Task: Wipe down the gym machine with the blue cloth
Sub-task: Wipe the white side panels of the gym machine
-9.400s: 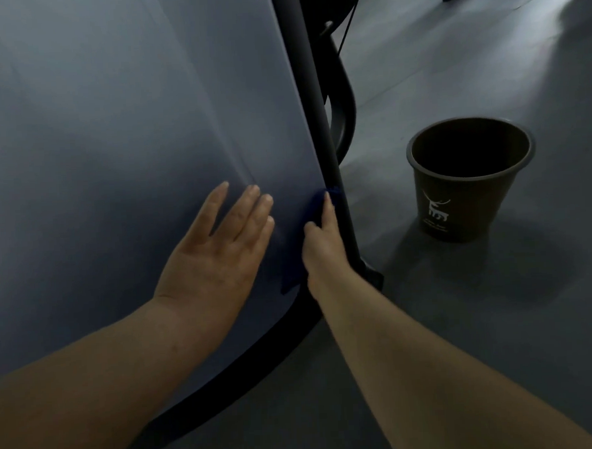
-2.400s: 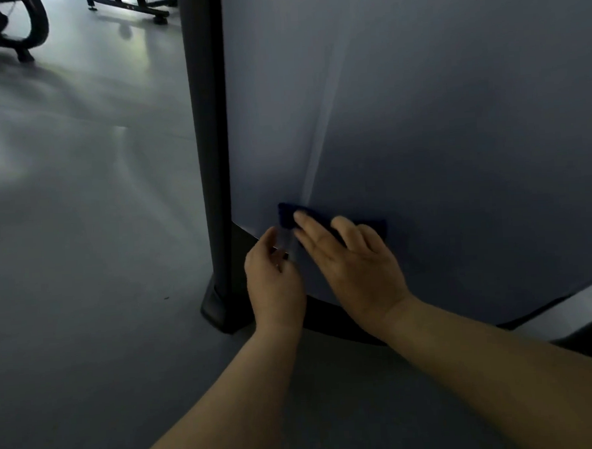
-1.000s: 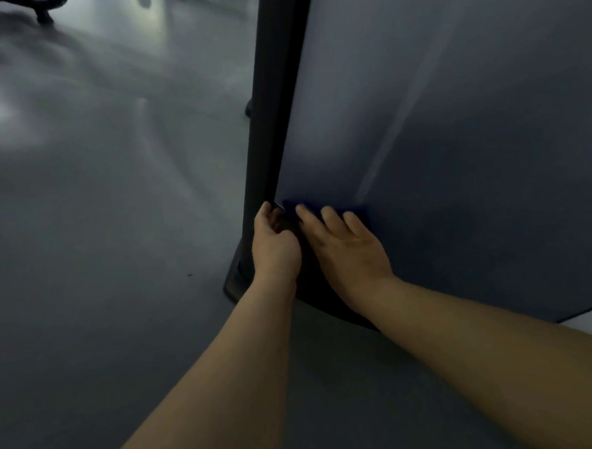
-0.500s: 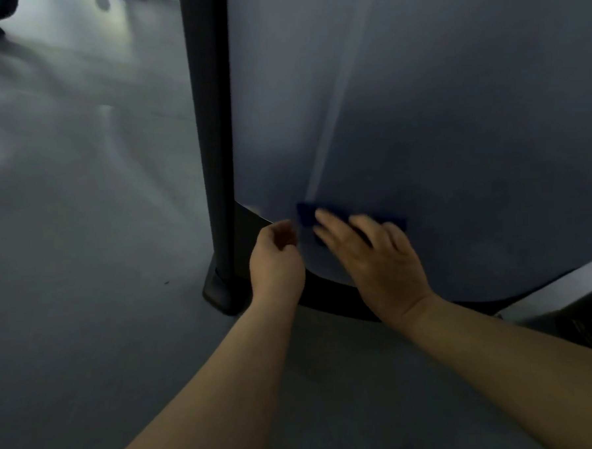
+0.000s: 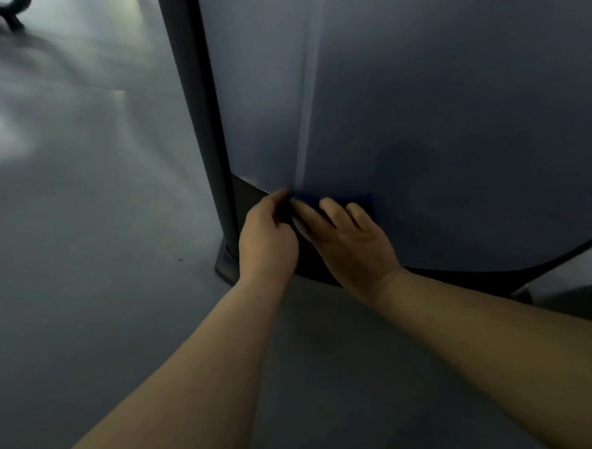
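The gym machine's broad grey-blue panel [image 5: 435,97] fills the upper right of the view, smooth and faintly glossy, with a pale vertical crease running down it; a dark upright post [image 5: 196,109] borders its left edge and a dark curved base rail [image 5: 462,281] runs along its bottom edge, standing on the grey floor [image 5: 82,235]. The blue cloth [image 5: 362,200] lies flat against the panel at its lower left corner, just above the rail and near the post. The right hand [image 5: 350,242] rests on it with fingers spread, its grip apart and pressing rather than clamping, so most of the cloth is hidden. The left hand [image 5: 267,236] is curled just beside it at the cloth's left end; whether its grip is pinching that end I cannot tell. The cloth looks thin, soft and light, likely to bunch or slide on so slick a surface, so a flat palm over its middle seems the sound hold.
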Available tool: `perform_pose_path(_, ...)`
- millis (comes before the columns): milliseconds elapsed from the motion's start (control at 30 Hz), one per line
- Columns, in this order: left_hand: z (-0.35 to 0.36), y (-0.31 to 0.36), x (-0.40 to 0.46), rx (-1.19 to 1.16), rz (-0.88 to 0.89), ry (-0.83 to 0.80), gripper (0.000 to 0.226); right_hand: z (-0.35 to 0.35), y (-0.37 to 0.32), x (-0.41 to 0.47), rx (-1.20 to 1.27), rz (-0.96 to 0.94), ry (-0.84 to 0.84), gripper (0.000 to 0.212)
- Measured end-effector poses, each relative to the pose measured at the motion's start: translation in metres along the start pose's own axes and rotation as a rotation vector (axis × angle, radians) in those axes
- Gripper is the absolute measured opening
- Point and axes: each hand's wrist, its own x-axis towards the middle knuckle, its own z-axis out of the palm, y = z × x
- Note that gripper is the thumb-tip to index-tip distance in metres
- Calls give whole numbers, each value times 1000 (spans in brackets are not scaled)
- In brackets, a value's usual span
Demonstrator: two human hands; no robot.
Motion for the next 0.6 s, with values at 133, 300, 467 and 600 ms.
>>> perform_pose_path(133,11,-5,-8,28,-11,23,62,8,1,-38,79,-154,-175,65)
perform_pose_path(300,25,-8,-11,-64,-143,-29,50,-1,31,-36,70,80,134,44)
perform_pose_path(467,37,-8,-16,-145,-193,17,48,15,30,-70,28,-132,-6,47)
perform_pose_path(600,50,-3,-21,-185,-200,46,42,-6,53,-61,98,82,104,42)
